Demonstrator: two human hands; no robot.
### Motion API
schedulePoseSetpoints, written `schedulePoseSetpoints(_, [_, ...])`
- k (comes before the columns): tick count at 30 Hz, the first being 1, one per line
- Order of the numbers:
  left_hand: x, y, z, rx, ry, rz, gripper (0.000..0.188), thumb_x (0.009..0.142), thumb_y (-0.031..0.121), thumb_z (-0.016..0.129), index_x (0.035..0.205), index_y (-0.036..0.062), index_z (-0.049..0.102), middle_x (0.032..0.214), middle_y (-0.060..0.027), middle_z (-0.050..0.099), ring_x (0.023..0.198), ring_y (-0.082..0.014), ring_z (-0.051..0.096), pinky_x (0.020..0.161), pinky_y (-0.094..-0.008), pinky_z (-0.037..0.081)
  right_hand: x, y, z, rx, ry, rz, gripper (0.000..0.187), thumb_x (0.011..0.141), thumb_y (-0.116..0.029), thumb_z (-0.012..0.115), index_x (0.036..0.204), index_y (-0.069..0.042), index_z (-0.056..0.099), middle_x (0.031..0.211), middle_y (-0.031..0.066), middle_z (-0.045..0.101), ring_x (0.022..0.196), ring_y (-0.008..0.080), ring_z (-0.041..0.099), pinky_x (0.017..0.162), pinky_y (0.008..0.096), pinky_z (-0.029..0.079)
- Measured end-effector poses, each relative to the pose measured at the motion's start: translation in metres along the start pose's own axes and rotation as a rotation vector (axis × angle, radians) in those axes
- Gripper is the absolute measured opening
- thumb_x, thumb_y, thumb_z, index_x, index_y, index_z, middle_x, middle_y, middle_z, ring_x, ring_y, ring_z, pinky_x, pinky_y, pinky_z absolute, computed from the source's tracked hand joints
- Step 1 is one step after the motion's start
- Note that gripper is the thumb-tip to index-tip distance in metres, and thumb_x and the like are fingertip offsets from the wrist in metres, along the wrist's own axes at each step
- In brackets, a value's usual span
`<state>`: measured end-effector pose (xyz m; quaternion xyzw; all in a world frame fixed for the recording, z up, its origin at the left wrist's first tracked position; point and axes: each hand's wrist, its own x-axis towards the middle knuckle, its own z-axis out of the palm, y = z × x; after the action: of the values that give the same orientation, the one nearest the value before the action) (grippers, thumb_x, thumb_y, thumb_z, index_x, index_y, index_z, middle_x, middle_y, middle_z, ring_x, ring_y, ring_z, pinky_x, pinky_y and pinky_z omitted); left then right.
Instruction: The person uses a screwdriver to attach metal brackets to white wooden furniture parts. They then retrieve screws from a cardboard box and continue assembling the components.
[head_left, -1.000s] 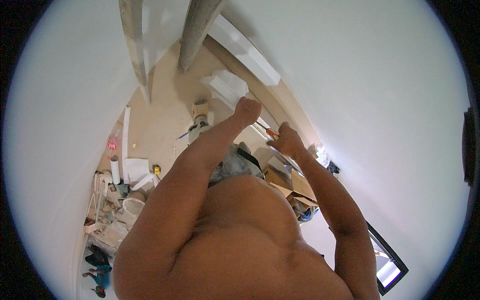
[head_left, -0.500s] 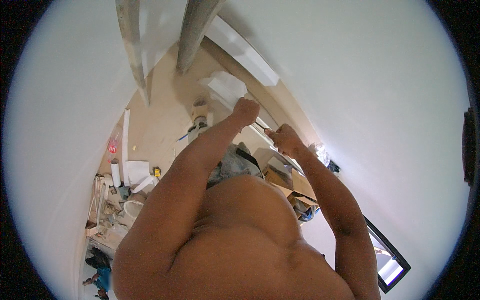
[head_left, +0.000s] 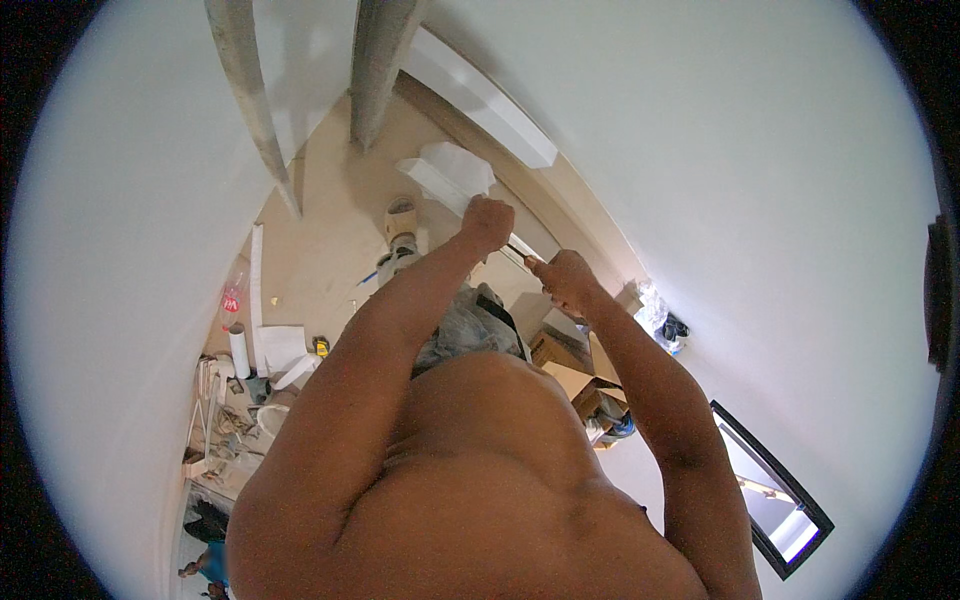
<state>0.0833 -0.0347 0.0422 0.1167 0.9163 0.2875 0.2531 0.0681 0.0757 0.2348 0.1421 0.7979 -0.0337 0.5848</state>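
My left hand (head_left: 487, 222) is closed in a fist, raised in front of me, around one end of a thin, pale rod-like tool (head_left: 521, 247). My right hand (head_left: 565, 280) is curled around the tool's other end, just to the right and lower. Both bare forearms reach up from my chest. Far below the hands are a white box (head_left: 452, 168) and a beige floor (head_left: 330, 240). What kind of tool it is cannot be made out.
A white wall (head_left: 720, 200) fills the right side, with a dark-framed window (head_left: 770, 490) low on it. Cardboard boxes (head_left: 565, 365), a grey plastic bag (head_left: 465, 325), a white roll (head_left: 240, 350), long white trim boards (head_left: 480, 95) and grey beams (head_left: 375, 60) lie below. Another person (head_left: 205, 572) stands bottom left.
My right hand has drifted slightly left, closer to my left hand, which dropped a touch. Both stay closed on the thin tool.
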Motion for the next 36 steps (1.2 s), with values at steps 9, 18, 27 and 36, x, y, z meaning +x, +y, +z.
schedulePoseSetpoints(9, [-0.007, 0.004, -0.004, 0.060, 0.156, 0.014, 0.012, 0.079, 0.015, 0.059, 0.079, 0.0104, 0.070, 0.082, -0.0117, 0.070, 0.082, -0.0265, 0.068, 0.078, -0.0413, 0.048, -0.012, -0.002, 0.016, -0.711, 0.428, -0.494, 0.025, 0.086, -0.015, 0.059, 0.103, 0.003, 0.054, 0.093, 0.0223, 0.066, 0.088, 0.0334, 0.067, 0.075, 0.0439, 0.053])
schedulePoseSetpoints(18, [-0.007, 0.006, -0.003, 0.089, 0.145, -0.023, 0.016, 0.082, 0.017, 0.056, 0.081, 0.0124, 0.071, 0.084, -0.0099, 0.070, 0.084, -0.0256, 0.067, 0.077, -0.0416, 0.048, -0.008, 0.001, 0.011, -0.333, 0.276, -0.296, 0.034, 0.093, -0.026, 0.048, 0.100, 0.005, 0.056, 0.093, 0.0283, 0.064, 0.092, 0.0434, 0.064, 0.081, 0.0509, 0.051])
schedulePoseSetpoints(27, [-0.010, 0.004, -0.005, 0.091, 0.158, 0.026, 0.015, 0.082, 0.018, 0.056, 0.080, 0.0109, 0.069, 0.081, -0.0094, 0.068, 0.082, -0.0257, 0.066, 0.077, -0.0423, 0.046, 0.002, 0.003, 0.022, -0.576, 0.359, -0.402, 0.036, 0.087, -0.028, 0.058, 0.104, 0.004, 0.055, 0.095, 0.0256, 0.065, 0.092, 0.0380, 0.065, 0.082, 0.0489, 0.051])
schedulePoseSetpoints(36, [-0.011, 0.004, -0.006, 0.133, 0.169, 0.027, 0.014, 0.081, 0.020, 0.057, 0.080, 0.0102, 0.068, 0.081, -0.0098, 0.067, 0.081, -0.0243, 0.067, 0.074, -0.0403, 0.048, -0.033, -0.006, 0.011, -0.433, 0.391, -0.393, 0.033, 0.084, -0.027, 0.063, 0.103, 0.000, 0.056, 0.092, 0.0229, 0.066, 0.089, 0.0384, 0.066, 0.079, 0.0494, 0.051])
